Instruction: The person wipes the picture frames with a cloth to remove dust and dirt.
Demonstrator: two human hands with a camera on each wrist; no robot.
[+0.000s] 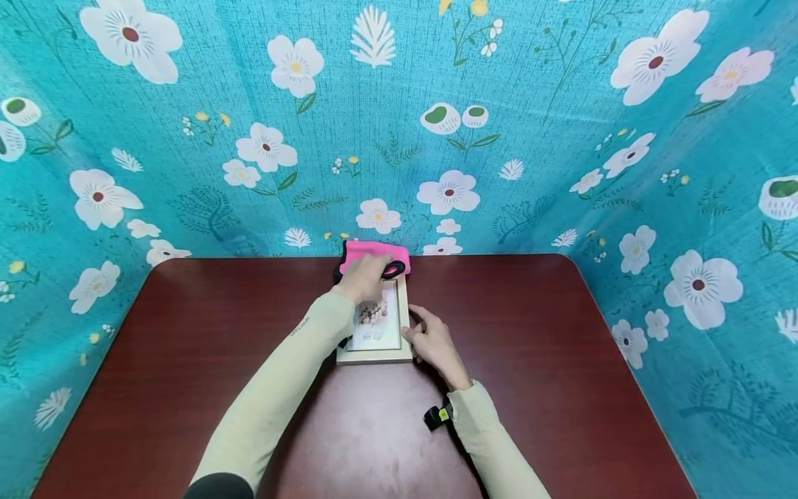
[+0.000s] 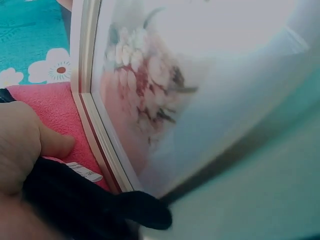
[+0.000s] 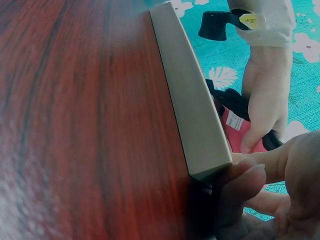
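Note:
A light wooden picture frame (image 1: 374, 357) with a flower picture under its pane lies on the dark red table in the head view. At its far end is a fuzzy pink cloth (image 1: 380, 247) with black edging and a white tag (image 3: 234, 120). My left hand (image 1: 364, 276) reaches across the frame and grips the cloth, its thumb (image 2: 55, 142) pressed on the pink pile in the left wrist view. My right hand (image 1: 434, 344) holds the frame's right side, thumb on the rim; its fingers (image 3: 240, 190) curl at the corner in the right wrist view.
The dark red table (image 1: 218, 333) has a glossy top with rounded far corners. A turquoise flowered curtain (image 1: 530, 152) hangs behind and beside it. A small black wrist camera (image 1: 433, 418) with a yellow label sits on the right sleeve, close over the table.

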